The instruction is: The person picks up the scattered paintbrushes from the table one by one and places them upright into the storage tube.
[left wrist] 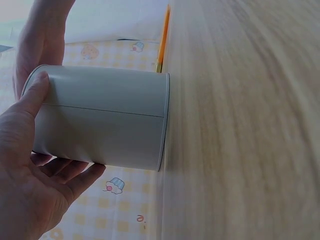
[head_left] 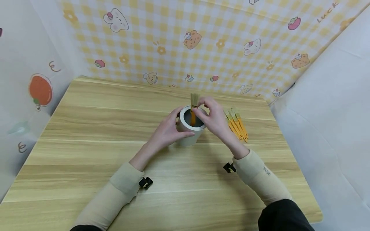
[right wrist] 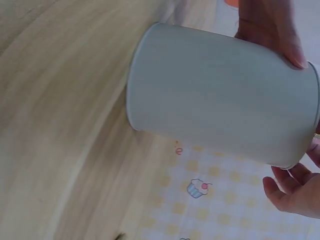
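A pale grey-white cylindrical holder stands upright on the wooden table. My left hand grips it around the side near the rim, thumb in front; the left wrist view shows the same hand curled about the holder. Inside the holder's mouth is a paintbrush with an orange handle, handle down and bristles up. My right hand pinches this brush near its ferrule, above the rim. In the right wrist view the holder hides the brush, and part of my right hand shows.
Several orange-handled paintbrushes lie side by side on the table, right of the holder, bristles toward the back. Behind the table hangs a yellow checked cloth with cartoon prints. White sheets stand at both sides.
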Available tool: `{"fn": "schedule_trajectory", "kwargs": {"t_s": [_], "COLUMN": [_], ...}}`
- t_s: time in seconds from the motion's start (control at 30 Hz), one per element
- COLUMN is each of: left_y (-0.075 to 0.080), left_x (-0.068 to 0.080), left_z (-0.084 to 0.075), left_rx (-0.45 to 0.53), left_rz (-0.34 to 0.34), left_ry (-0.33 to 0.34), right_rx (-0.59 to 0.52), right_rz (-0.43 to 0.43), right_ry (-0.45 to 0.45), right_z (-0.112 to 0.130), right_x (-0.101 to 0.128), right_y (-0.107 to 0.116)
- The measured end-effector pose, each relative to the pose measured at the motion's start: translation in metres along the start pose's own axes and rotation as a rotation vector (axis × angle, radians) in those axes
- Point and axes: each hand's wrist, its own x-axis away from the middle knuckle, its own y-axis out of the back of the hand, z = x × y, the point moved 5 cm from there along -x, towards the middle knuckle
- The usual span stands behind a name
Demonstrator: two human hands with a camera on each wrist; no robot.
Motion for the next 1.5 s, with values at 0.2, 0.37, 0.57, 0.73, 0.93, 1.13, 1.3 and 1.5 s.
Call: {"fn": "schedule_trajectory", "kwargs": {"t_s": [0.2, 0.37, 0.57, 0.73, 0.93, 1.13, 1.3, 1.5], "left_y": [-0.001, -0.002, -0.002, -0.001, 0.001, 0.001, 0.001, 0.0], "left_x": [0.0, 0.0, 0.0, 0.0, 0.0, -0.001, -0.001, -0.001], "left_z": [-0.001, -0.002, 0.0, -0.001, -0.002, -0.001, 0.0, 0.001], "left_rx": [0.008, 0.0, -0.013, -0.014, -0.008, -0.018, -0.019, -0.027], "left_rz": [0.0, 0.002, 0.005, -0.008, -0.017, -0.021, -0.019, -0.015], "left_ry": [-0.02, -0.017, 0.011, 0.015, 0.004, 0.01, 0.014, 0.019], "right_rx": [0.035, 0.046, -0.009, -0.04, -0.044, 0.005, 0.075, 0.201], "right_rz": [0.049, 0.055, 0.037, 0.004, -0.004, 0.036, 0.103, 0.215], "right_ry": [-0.061, -0.064, -0.083, -0.12, -0.158, -0.198, -0.255, -0.336], "right_z": [-0.009, -0.012, -0.013, -0.02, -0.04, -0.069, -0.094, -0.114], "right_x": [0.004, 0.005, 0.006, 0.006, 0.011, 0.021, 0.029, 0.04], "right_y": [-0.007, -0.009, -0.004, 0.009, 0.022, 0.028, 0.03, 0.033]}}
